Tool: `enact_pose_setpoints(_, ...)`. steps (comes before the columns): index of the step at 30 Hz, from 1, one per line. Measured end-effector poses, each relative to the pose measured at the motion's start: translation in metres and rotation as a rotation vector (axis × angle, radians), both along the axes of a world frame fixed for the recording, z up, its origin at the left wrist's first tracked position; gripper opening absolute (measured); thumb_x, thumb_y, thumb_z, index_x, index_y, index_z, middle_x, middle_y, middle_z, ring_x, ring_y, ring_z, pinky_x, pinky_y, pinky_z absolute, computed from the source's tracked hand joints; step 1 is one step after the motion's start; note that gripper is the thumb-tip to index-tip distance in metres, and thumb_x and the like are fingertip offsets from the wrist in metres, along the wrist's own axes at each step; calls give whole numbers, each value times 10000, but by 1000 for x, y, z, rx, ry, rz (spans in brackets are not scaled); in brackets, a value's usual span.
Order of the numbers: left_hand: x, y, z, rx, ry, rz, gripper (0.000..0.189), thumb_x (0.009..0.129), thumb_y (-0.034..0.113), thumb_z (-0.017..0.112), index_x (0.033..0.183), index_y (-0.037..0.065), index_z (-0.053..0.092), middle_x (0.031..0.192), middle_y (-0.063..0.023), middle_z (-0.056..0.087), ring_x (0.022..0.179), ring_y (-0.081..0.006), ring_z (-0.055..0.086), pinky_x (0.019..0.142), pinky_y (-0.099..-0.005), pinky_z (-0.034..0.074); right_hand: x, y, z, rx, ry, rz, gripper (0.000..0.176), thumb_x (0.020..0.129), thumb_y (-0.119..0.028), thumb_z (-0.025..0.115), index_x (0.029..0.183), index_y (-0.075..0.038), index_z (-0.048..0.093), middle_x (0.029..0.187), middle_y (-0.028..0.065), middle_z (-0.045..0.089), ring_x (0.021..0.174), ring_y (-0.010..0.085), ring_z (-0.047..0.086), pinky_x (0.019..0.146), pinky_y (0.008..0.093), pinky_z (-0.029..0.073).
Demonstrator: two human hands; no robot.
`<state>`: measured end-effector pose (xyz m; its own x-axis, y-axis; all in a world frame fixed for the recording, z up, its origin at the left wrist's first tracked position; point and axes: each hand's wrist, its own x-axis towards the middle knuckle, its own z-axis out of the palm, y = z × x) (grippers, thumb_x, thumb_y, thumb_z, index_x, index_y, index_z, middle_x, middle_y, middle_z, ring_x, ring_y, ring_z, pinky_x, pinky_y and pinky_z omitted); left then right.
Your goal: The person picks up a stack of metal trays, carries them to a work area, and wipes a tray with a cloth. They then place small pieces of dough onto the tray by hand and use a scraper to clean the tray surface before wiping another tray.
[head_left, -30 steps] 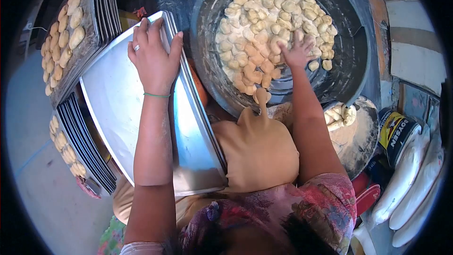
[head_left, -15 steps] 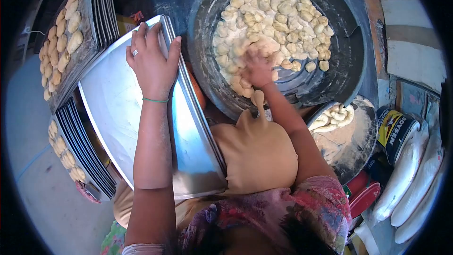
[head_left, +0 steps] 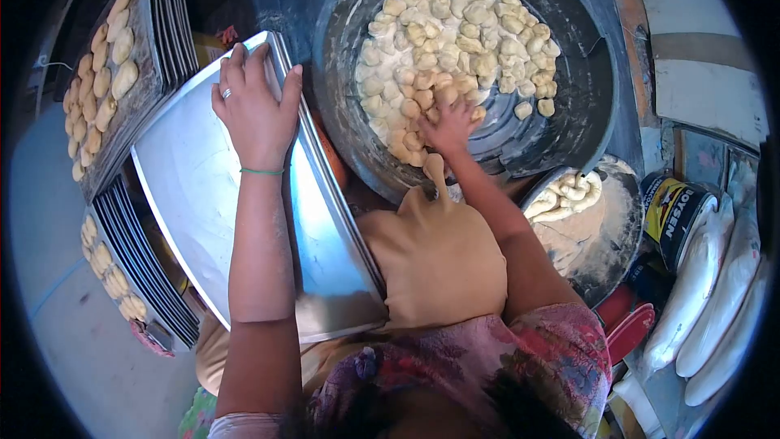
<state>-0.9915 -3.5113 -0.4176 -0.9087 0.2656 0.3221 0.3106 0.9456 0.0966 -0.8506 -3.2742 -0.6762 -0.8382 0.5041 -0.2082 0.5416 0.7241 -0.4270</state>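
Note:
A large dark basin (head_left: pixel 569 130) holds several small pale dough pieces (head_left: pixel 455 24) heaped toward its far left side. My right hand (head_left: pixel 449 123) is down in the near edge of that heap, fingers closing on a few pieces. My left hand (head_left: pixel 253 110) lies on a bare, tilted metal tray (head_left: pixel 195 187), with its fingers hooked over the tray's far edge. The tray leans across my lap, just left of the basin.
Stacked trays loaded with shaped dough (head_left: pixel 106 73) stand at the far left, with more (head_left: pixel 110 264) below them. To the right of my knee sits a floured bowl with dough strips (head_left: pixel 569 195). A paint can (head_left: pixel 678 215) and white bags (head_left: pixel 715 301) crowd the right edge.
My right hand has pulled back from the middle of the dough heap to its near edge and curled onto the pieces. The left hand stays on the tray.

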Motion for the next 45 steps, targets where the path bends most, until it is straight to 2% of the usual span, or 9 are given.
enact_pose_setpoints(2, 0, 0, 0, 16, -4, -8, 544, 859, 454, 600, 1273, 103, 562, 1393, -183, 436, 1345, -316, 355, 1094, -508, 189, 15, -4, 25, -151, 1, 206, 758, 742, -473, 699, 1403, -235, 413, 1443, 249, 281, 1374, 416, 240, 1021, 723, 112)
enact_pose_setpoints(7, 0, -3, -2, 38, -21, -32, 541, 850, 435, 597, 1270, 100, 546, 1388, -199, 421, 1352, -342, 323, 1102, -556, 157, 29, 109, -29, -265, 392, -589, 771, 742, -527, 710, 1231, 44, 542, 1149, 254, 603, 1125, 374, 545, 984, 422, 389)
enact_pose_setpoints(12, -1, -1, -3, 26, 1, -23, 543, 852, 444, 594, 1267, 96, 545, 1385, -200, 420, 1344, -347, 332, 1099, -559, 163, -12, 113, -49, -636, -246, -287, 900, 760, -755, 528, 1209, 23, 585, 1152, 249, 619, 1133, 368, 558, 940, 413, 425)
enact_pose_setpoints(14, -1, -2, -5, 0, 16, -27, 549, 861, 455, 591, 1279, 101, 544, 1384, -189, 433, 1334, -334, 355, 1095, -533, 181, -38, 61, -29, -750, -140, -447, 883, 785, -724, 544, 1256, 23, 545, 1271, 167, 574, 1106, 312, 582, 982, 391, 421)
enact_pose_setpoints(17, -1, -1, -4, -12, 25, -28, 549, 864, 454, 593, 1284, 104, 544, 1382, -184, 440, 1324, -331, 371, 1087, -524, 201, -61, 40, -20, -1801, -27, -662, 854, 790, -726, 536, 1314, -52, 511, 1340, 114, 524, 1166, 305, 545, 1004, 436, 420)
enact_pose_setpoints(20, 0, 1, -1, 17, -12, -29, 531, 856, 419, 591, 1268, 89, 536, 1379, -205, 425, 1337, -354, 343, 1096, -556, 175, -79, 16, -11, -1890, -97, -395, 889, 766, -717, 583, 1375, -83, 453, 1367, 135, 497, 1220, 296, 503, 1008, 476, 418)
enact_pose_setpoints(29, 0, 1, 0, 24, -14, -32, 525, 852, 405, 601, 1263, 83, 539, 1384, -217, 421, 1337, -366, 344, 1093, -555, 175, -144, 3, 51, -820, -351, 603, 916, 682, -579, 736, 1304, 50, 495, 1289, 270, 529, 1215, 334, 503, 1047, 361, 348)
enact_pose_setpoints(34, -1, 1, -2, 30, -7, -42, 526, 848, 399, 609, 1260, 80, 540, 1378, -223, 424, 1333, -365, 350, 1087, -560, 179, -166, -19, 50, 131, 101, 343, 799, 681, -581, 705, 1313, -128, 522, 1449, 183, 370, 1346, 374, 326, 987, 620, 353)
enact_pose_setpoints(45, -1, 1, 0, 33, -17, -35, 532, 843, 395, 615, 1271, 90, 535, 1384, -218, 419, 1338, -369, 341, 1095, -553, 173, -10, -18, 29, -67, -359, 722, 701, 758, -410, 714, 1374, -236, 427, 1392, 114, 403, 1271, 371, 385, 939, 566, 423)
